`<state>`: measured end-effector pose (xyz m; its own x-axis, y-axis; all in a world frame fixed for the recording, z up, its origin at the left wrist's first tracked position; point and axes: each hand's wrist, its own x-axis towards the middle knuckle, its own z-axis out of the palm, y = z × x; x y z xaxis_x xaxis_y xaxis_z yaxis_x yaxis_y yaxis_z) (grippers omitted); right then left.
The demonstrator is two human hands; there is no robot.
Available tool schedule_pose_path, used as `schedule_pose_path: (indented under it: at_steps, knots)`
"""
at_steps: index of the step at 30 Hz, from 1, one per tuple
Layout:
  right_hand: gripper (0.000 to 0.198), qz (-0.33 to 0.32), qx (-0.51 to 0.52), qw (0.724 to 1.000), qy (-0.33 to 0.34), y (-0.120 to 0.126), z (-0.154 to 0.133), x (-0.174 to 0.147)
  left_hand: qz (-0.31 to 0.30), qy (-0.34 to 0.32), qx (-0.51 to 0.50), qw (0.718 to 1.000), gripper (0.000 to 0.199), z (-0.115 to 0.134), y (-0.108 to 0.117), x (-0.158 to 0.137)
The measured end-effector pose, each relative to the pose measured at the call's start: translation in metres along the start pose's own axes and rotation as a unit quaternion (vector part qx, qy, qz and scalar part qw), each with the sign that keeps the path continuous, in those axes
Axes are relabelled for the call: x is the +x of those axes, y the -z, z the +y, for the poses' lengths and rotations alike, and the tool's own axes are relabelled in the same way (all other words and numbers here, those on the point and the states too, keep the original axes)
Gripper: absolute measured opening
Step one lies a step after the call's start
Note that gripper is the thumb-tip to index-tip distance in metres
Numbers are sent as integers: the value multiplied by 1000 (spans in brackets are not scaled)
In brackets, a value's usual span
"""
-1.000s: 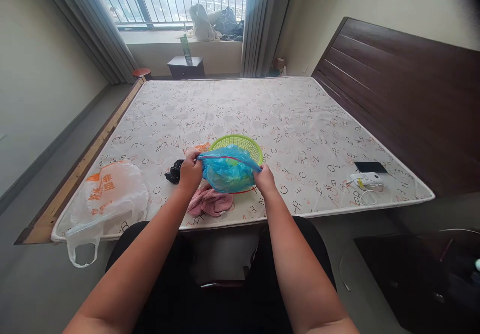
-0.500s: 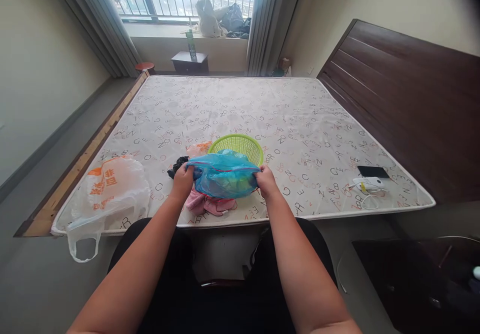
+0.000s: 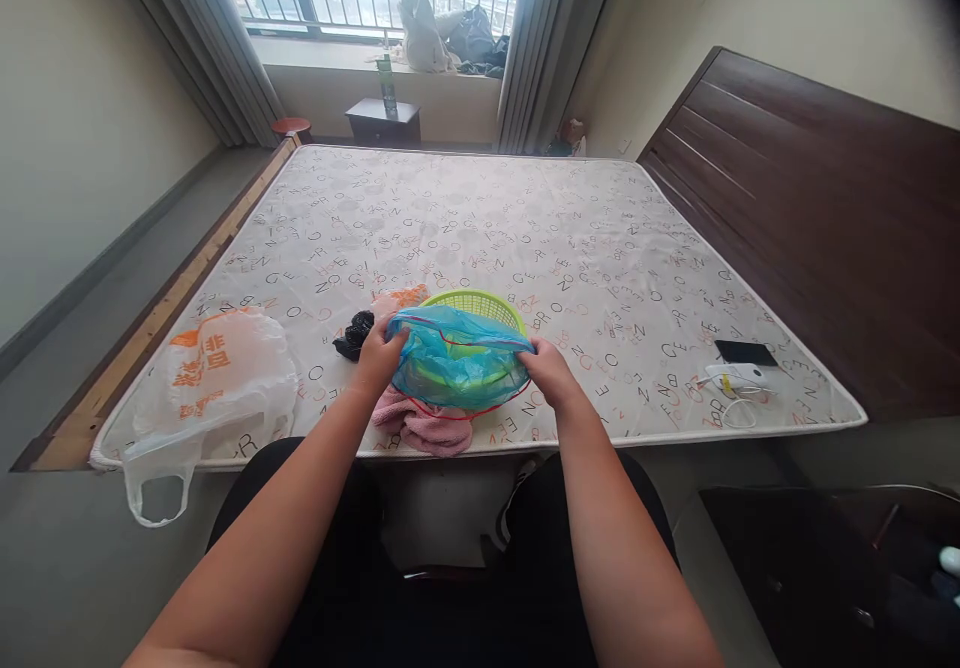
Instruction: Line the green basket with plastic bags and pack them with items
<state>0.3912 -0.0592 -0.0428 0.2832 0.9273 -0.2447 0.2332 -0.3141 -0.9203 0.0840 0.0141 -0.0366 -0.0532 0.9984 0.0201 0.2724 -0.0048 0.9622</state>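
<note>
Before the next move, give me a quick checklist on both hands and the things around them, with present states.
1. Left hand gripping the blue plastic bag: ok.
2. Right hand gripping the bag's opposite side: ok.
3. Green plastic basket fully visible: not ok, the bag covers its near part.
4. Bag not touching the pink towel: cannot tell, they overlap in view.
5. Black phone away from both hands: ok.

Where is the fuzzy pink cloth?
In the head view, the pink cloth lies slightly left of centre by the near edge of the mattress, just below the blue bag held by the left hand and right hand.
</note>
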Motion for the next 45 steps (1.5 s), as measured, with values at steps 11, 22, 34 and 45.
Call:
schedule_pose_path:
  at_steps: [11, 22, 34, 45]
  knots:
    - [33, 163, 36, 986, -5, 9, -1, 4, -27, 56, -5, 998, 37, -8, -11, 0]
    - [30, 246, 117, 962, -29, 13, 8, 15, -79, 91, -99, 988, 62, -15, -16, 4]
    - [23, 232, 98, 968, -24, 11, 3, 12, -75, 132, -120, 981, 45, -8, -14, 1]
    - [16, 208, -73, 975, 41, 5, -11, 3, -83, 59, -61, 993, 34, -8, -19, -3]
